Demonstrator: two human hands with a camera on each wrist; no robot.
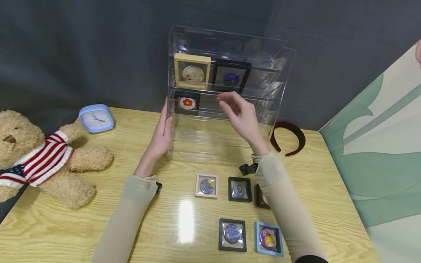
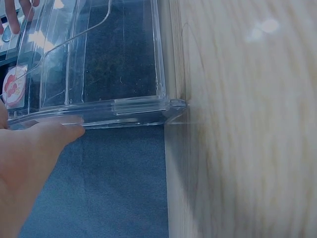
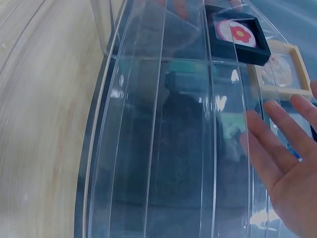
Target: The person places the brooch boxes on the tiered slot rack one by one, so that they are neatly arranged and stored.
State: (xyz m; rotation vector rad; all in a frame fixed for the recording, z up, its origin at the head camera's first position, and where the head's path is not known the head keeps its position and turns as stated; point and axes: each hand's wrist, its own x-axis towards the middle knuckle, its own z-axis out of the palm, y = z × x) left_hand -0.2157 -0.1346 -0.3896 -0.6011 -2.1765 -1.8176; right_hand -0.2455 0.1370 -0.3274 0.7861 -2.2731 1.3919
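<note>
A clear acrylic display shelf (image 1: 210, 137) with several tiers stands at the table's back. My left hand (image 1: 162, 131) rests against its left side, fingers straight; in the left wrist view the thumb (image 2: 64, 131) lies along the clear edge. My right hand (image 1: 241, 117) hovers before the middle tier, fingers loosely bent and holding nothing. A black frame with a red-flower badge (image 1: 188, 103) stands at that tier's left end. Above it are a yellow frame (image 1: 192, 87) with a round badge and a black frame (image 1: 231, 63) with a blue badge.
On the table lie a pink frame (image 1: 206, 196), black frames (image 1: 240, 199) (image 1: 232, 249) and a blue frame (image 1: 269, 252). Another dark frame (image 1: 260, 197) is partly behind my right sleeve. A teddy bear (image 1: 75, 175) and blue clock (image 1: 97, 118) are left, a dark headband (image 1: 297, 133) right.
</note>
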